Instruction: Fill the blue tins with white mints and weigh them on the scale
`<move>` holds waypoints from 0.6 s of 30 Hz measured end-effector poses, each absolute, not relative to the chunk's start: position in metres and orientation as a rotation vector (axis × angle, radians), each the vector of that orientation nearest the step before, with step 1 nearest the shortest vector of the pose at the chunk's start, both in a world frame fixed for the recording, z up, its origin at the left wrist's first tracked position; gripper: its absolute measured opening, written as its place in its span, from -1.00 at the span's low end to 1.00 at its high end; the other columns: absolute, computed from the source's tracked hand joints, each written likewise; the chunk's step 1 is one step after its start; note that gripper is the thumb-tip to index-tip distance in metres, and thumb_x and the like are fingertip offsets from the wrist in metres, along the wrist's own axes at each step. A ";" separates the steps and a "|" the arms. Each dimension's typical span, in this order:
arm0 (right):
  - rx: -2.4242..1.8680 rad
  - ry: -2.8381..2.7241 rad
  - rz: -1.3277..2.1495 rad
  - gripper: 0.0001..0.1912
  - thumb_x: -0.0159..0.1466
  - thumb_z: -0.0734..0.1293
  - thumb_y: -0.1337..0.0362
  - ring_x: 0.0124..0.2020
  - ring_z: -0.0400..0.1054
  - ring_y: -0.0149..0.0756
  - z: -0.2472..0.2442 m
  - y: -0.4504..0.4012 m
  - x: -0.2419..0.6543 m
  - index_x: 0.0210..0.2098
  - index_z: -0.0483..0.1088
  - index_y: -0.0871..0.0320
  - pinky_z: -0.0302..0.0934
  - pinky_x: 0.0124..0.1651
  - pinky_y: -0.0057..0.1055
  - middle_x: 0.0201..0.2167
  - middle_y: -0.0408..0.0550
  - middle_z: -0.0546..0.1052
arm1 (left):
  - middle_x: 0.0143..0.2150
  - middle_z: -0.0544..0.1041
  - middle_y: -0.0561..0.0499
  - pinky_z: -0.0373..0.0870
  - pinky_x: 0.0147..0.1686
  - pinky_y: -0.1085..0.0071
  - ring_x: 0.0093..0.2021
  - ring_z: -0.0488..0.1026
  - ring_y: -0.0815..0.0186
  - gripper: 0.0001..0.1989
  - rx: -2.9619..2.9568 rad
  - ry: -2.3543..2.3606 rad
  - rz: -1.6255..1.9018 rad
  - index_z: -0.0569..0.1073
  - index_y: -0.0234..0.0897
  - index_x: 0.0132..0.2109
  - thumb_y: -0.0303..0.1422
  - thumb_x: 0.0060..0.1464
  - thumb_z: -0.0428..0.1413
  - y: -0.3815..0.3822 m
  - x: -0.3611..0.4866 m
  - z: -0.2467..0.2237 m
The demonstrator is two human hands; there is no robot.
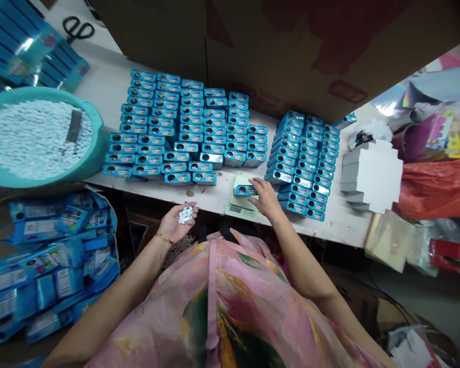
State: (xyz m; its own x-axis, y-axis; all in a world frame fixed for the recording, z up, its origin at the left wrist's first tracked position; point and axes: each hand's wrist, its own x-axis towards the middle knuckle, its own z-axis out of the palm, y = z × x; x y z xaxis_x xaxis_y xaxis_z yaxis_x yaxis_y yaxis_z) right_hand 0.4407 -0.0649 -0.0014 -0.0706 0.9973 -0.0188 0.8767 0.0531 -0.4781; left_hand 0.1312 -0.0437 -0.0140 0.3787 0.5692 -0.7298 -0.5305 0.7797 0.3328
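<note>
A heap of small pale tablets (185,214) rests in the cupped palm of my left hand (176,223), held just off the table's front edge. My right hand (266,198) grips the right end of a small blue box (244,190) between thumb and fingers. That box sits on a pale green kitchen scale (240,210) at the table's edge; the scale's readout is too small to read. Left of the scale stand several rows of matching blue boxes (178,177), and another block of blue boxes (293,199) stands just right of my right hand.
A turquoise basin (98,153) of pale tablets with a dark scoop (74,126) is at the left. Below it, a carton holds blue packs (42,260). Scissors (77,29) lie at the back. A large cardboard box (230,51) stands behind; white cartons (373,176) are at right.
</note>
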 end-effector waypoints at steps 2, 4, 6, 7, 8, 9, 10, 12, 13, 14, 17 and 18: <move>-1.863 -1.997 0.512 -0.41 0.06 0.33 0.27 0.02 0.11 -0.08 0.005 -0.067 0.438 0.08 0.15 0.07 0.10 0.01 -0.08 0.03 0.05 0.24 | -0.42 0.43 -0.13 0.22 -0.67 0.59 -0.49 0.34 0.41 -0.82 0.070 0.947 0.676 0.44 -0.47 -0.25 -0.50 -0.03 0.00 -0.045 0.138 -0.013; -1.798 -1.961 0.497 -0.51 0.12 0.29 0.24 0.00 0.14 -0.12 0.013 -0.069 0.426 0.05 0.19 0.09 0.10 0.01 -0.13 -0.01 0.05 0.29 | -0.42 0.42 -0.11 0.19 -0.68 0.62 -0.49 0.34 0.43 -0.82 0.108 0.930 0.639 0.43 -0.46 -0.24 -0.53 -0.04 0.02 -0.046 0.148 -0.010; -1.701 -1.948 0.518 -0.63 0.17 0.23 0.23 -0.05 0.18 -0.18 0.022 -0.073 0.406 -0.01 0.25 0.10 0.11 0.01 -0.20 -0.09 0.04 0.34 | -0.41 0.41 -0.10 0.15 -0.70 0.65 -0.50 0.33 0.46 -0.78 0.154 0.888 0.586 0.43 -0.46 -0.20 -0.55 -0.07 0.06 -0.048 0.161 -0.004; -1.648 -1.964 0.549 -0.67 0.19 0.21 0.24 -0.07 0.20 -0.21 0.024 -0.075 0.394 -0.04 0.28 0.11 0.12 0.00 -0.24 -0.12 0.03 0.36 | -0.41 0.41 -0.09 0.12 -0.70 0.66 -0.51 0.32 0.48 -0.76 0.177 0.865 0.558 0.43 -0.45 -0.18 -0.56 -0.08 0.07 -0.049 0.168 -0.002; -1.598 -1.997 0.594 -0.70 0.21 0.19 0.25 -0.09 0.22 -0.23 0.026 -0.078 0.381 -0.06 0.30 0.10 0.13 -0.01 -0.26 -0.15 0.01 0.38 | -0.43 0.40 -0.07 0.10 -0.71 0.67 -0.52 0.31 0.49 -0.75 0.201 0.843 0.530 0.43 -0.45 -0.18 -0.56 -0.09 0.09 -0.051 0.175 0.001; -1.554 -2.040 0.649 -0.72 0.21 0.19 0.27 -0.13 0.24 -0.25 0.026 -0.080 0.370 -0.08 0.32 0.09 0.15 -0.04 -0.29 -0.19 0.00 0.40 | -0.45 0.39 -0.05 0.07 -0.72 0.68 -0.54 0.29 0.51 -0.77 0.224 0.827 0.503 0.43 -0.44 -0.20 -0.56 -0.10 0.10 -0.053 0.181 0.003; -1.526 -2.079 0.708 -0.73 0.22 0.18 0.29 -0.16 0.26 -0.27 0.025 -0.083 0.360 -0.10 0.33 0.08 0.17 -0.07 -0.32 -0.23 -0.01 0.42 | -0.49 0.38 -0.03 0.05 -0.72 0.68 -0.57 0.27 0.53 -0.79 0.247 0.817 0.476 0.44 -0.44 -0.23 -0.55 -0.11 0.11 -0.056 0.186 0.004; -1.503 -2.122 0.814 -0.73 0.21 0.17 0.34 -0.22 0.29 -0.31 0.021 -0.089 0.348 -0.11 0.34 0.07 0.19 -0.13 -0.37 -0.28 -0.05 0.44 | -0.56 0.35 0.02 0.02 -0.73 0.68 -0.63 0.21 0.56 -0.84 0.286 0.812 0.428 0.45 -0.43 -0.29 -0.54 -0.12 0.12 -0.062 0.193 0.004; -1.498 -2.124 0.856 -0.73 0.20 0.18 0.36 -0.23 0.30 -0.33 0.018 -0.092 0.346 -0.11 0.35 0.07 0.20 -0.14 -0.39 -0.29 -0.06 0.45 | -0.59 0.34 0.04 0.01 -0.73 0.67 -0.65 0.18 0.57 -0.84 0.300 0.812 0.404 0.45 -0.42 -0.29 -0.54 -0.12 0.12 -0.064 0.195 0.003; -1.494 -2.111 0.889 -0.72 0.19 0.19 0.38 -0.22 0.30 -0.34 0.016 -0.094 0.346 -0.12 0.35 0.07 0.20 -0.14 -0.40 -0.29 -0.07 0.46 | -0.61 0.33 0.05 0.00 -0.73 0.67 -0.67 0.15 0.58 -0.83 0.309 0.814 0.385 0.46 -0.41 -0.29 -0.54 -0.12 0.12 -0.066 0.198 0.002; -1.467 -2.000 0.915 -0.76 0.17 0.22 0.39 -0.19 0.31 -0.36 0.014 -0.097 0.357 -0.18 0.37 0.08 0.19 -0.10 -0.40 -0.26 -0.09 0.46 | -0.60 0.36 0.04 0.00 -0.73 0.66 -0.66 0.18 0.57 -0.79 0.303 0.809 0.385 0.47 -0.41 -0.25 -0.58 -0.13 0.10 -0.063 0.207 0.004; -1.468 -1.946 0.894 -0.78 0.18 0.21 0.39 -0.19 0.31 -0.36 0.015 -0.095 0.363 -0.20 0.38 0.08 0.19 -0.10 -0.40 -0.26 -0.09 0.46 | -0.58 0.38 0.01 0.02 -0.72 0.66 -0.64 0.22 0.55 -0.78 0.289 0.810 0.405 0.47 -0.41 -0.25 -0.59 -0.14 0.10 -0.059 0.211 0.006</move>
State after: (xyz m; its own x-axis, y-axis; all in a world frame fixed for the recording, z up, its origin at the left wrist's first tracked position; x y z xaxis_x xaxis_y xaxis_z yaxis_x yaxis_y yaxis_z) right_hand 0.3625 -0.0951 0.0150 -0.2617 0.9648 0.0276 0.6076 0.1869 -0.7720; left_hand 0.2110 -0.0592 0.0057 0.6202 0.4547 -0.6392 -0.2381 0.8856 0.3989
